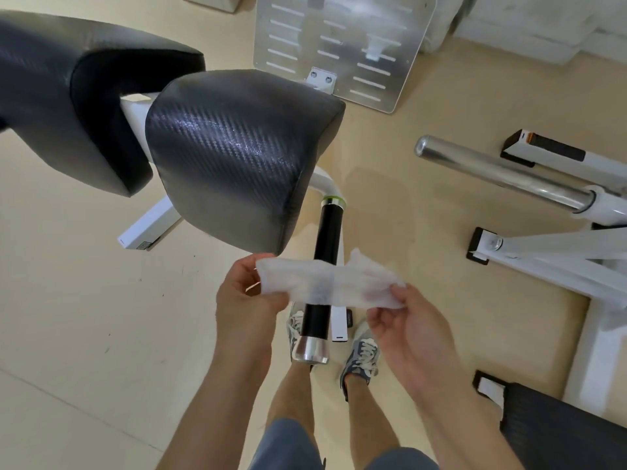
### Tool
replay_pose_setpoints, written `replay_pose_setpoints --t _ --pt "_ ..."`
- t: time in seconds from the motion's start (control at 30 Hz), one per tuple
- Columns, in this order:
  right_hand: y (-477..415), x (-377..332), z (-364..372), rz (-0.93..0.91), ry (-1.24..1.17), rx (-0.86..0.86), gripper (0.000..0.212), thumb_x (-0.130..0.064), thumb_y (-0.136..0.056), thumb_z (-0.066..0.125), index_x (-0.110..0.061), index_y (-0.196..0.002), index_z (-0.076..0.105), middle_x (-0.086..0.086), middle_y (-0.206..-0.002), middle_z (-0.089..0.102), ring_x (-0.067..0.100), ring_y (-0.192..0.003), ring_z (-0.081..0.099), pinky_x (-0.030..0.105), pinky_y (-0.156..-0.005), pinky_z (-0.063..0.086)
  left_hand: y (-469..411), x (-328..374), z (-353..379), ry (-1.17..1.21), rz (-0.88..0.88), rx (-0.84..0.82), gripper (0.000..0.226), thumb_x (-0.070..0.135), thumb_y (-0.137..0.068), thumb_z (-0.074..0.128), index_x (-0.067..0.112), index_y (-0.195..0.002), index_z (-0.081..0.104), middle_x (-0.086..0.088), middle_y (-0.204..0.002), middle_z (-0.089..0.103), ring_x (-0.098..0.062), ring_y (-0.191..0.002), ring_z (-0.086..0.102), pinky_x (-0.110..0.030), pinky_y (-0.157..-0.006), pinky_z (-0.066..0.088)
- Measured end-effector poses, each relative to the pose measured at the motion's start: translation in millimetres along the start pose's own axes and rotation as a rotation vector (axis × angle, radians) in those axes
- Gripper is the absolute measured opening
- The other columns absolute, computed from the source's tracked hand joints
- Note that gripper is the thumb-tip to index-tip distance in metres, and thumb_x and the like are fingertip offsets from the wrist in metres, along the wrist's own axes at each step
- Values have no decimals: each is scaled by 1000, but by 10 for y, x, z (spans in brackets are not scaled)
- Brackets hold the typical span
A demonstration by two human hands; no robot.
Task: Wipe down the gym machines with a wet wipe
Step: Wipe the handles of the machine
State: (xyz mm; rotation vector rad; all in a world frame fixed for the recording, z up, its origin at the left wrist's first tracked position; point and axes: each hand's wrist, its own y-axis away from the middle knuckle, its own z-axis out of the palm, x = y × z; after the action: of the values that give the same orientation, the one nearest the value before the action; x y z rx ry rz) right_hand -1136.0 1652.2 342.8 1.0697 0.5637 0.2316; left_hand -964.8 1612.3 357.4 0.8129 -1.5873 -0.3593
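Note:
A white wet wipe (325,283) is stretched flat between both hands, just above a black machine handle (327,232) with a silver end cap. My left hand (246,296) pinches the wipe's left end. My right hand (403,320) pinches its right end. Right behind the wipe sits a black carbon-pattern pad (234,154) of the machine, with a second black pad (68,89) further left. The middle of the handle is hidden by the wipe.
A metal foot plate (342,45) with slots stands at the back. A chrome bar (502,171) and white frame legs (543,252) lie to the right. Another black pad (563,422) is at the lower right. My shoes (361,354) stand below the handle on the beige floor (84,317).

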Motion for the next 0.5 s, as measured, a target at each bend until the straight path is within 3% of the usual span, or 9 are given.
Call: replay_pose_setpoints --t 0.1,0.17,0.23,0.27,0.33,0.37,0.43,0.5 --pt "-83 214 -42 -26 219 170 26 0 -94 49 -10 -116 56 13 -109 65 19 -79 60 29 -69 50 6 -127 42 -246 16 138 53 -15 -73 53 26 -107 58 -2 -112 59 -16 -103 57 -25 -75 48" --pt "-100 254 -37 -39 461 259 52 -1 -90 52 -22 -137 41 7 -122 58 16 -82 58 28 -72 50 94 -152 36 -485 249 198 58 -16 -69 50 27 -107 58 4 -114 49 -5 -100 51 -11 -72 40" --pt "-111 277 -12 -87 672 255 69 -6 -91 52 -33 -149 25 -7 -125 51 3 -79 53 21 -72 44 166 -156 63 -626 484 117 49 -11 -75 51 25 -106 62 10 -111 50 2 -96 50 -6 -75 38" --pt "-112 268 29 -115 741 229 68 -8 -93 50 -34 -150 24 -13 -117 51 -2 -75 52 17 -68 42 161 -160 110 -679 512 29 38 -2 -83 51 24 -108 62 11 -112 53 3 -95 50 -7 -77 38" --pt "-136 231 129 -143 774 153 49 -13 -96 47 -29 -143 44 -17 -101 60 -1 -74 61 19 -70 48 94 -160 281 -802 449 -141 26 24 -96 47 23 -121 53 10 -114 57 -3 -95 53 -20 -80 45" --pt "-147 222 194 -125 737 109 38 -15 -97 45 -24 -132 57 -9 -96 68 6 -76 65 25 -74 51 53 -170 372 -874 400 -207 32 33 -97 44 22 -128 44 6 -114 58 -11 -95 57 -30 -81 48" --pt "-130 217 318 -119 754 10 28 -17 -98 43 -15 -108 70 13 -93 72 15 -75 65 28 -68 50 -22 -160 506 -946 294 -266 36 35 -98 41 19 -129 34 -1 -110 61 -21 -91 62 -41 -79 52" --pt "-146 216 387 -145 788 -2 27 -20 -99 44 -13 -99 70 12 -91 72 13 -76 64 27 -65 49 -60 -134 564 -925 234 -266 24 31 -96 42 21 -117 35 -2 -107 62 -23 -88 64 -42 -77 53"
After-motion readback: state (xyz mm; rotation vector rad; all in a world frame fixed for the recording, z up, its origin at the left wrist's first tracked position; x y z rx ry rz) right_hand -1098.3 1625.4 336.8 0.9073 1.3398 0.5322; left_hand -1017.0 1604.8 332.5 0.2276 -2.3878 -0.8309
